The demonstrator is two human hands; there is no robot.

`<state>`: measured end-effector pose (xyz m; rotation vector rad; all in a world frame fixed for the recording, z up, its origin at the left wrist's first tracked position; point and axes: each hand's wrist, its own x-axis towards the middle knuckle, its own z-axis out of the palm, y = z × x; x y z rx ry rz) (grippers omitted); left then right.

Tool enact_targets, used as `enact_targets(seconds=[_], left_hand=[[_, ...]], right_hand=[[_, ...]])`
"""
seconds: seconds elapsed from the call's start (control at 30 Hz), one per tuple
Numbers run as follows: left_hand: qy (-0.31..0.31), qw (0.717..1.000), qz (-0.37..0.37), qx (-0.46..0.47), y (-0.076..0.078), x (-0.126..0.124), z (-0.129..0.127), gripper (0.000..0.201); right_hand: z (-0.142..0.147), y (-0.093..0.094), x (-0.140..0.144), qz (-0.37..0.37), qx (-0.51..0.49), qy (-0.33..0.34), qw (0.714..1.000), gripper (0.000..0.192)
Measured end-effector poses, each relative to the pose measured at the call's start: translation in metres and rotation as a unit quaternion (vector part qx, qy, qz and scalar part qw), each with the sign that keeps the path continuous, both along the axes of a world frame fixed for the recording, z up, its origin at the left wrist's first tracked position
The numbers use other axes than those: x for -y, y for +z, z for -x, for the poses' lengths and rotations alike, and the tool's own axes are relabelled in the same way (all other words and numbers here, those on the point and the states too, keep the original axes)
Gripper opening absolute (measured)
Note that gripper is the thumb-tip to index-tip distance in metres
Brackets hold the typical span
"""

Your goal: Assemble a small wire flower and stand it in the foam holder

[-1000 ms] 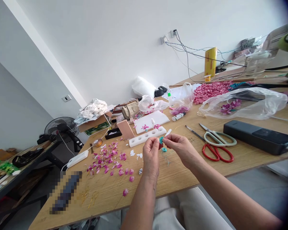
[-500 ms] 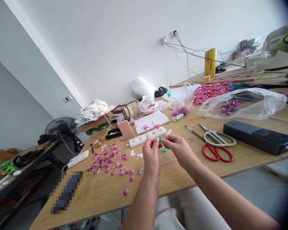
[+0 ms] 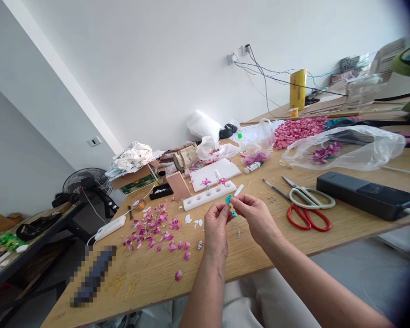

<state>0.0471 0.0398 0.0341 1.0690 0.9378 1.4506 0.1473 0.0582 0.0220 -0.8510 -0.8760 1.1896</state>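
Note:
Between my two hands, just above the table, is a small teal petal-like piece (image 3: pixel 228 199). My left hand (image 3: pixel 217 224) is closed in a pinch right below it; a thin stem or wire may be in those fingertips, but it is too small to make out. My right hand (image 3: pixel 255 213) has its thumb and forefinger pinched at the teal piece's right edge. Beneath the fingertips shows a second teal piece (image 3: pixel 234 214) with thin greenish strands (image 3: pixel 238 230) near it. Beyond my hands stands a white holder with round holes (image 3: pixel 210 195), a pink flower (image 3: pixel 222 181) rising from it.
Loose magenta flowers (image 3: pixel 150 228) spread to the left, beside white petals (image 3: pixel 188 218). On the right lie red-handled scissors (image 3: pixel 309 217), pale-handled scissors (image 3: pixel 312 197) and a dark box-shaped device (image 3: pixel 365 193). Farther back are a clear plastic bag (image 3: pixel 372 148) and a pink heap (image 3: pixel 299 132).
The teal piece now shows more fully above my fingertips. My left hand has dropped slightly, and my right fingers have shifted a little up along the piece.

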Motion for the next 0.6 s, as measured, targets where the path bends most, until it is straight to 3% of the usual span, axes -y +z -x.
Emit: enact_targets(seconds=[0.23,0.6], left_hand=[[0.002,1.0,0.009,-0.013,-0.004,-0.004,0.003,0.022],[-0.001,0.998,0.035,-0.047,-0.008,-0.003,0.008,0.016]], right_hand=[[-0.009,0.0,0.002,0.017,0.036,0.098,0.994,0.027],[-0.012,-0.006,-0.003,0.03,0.076,0.085,0.993,0.026]])
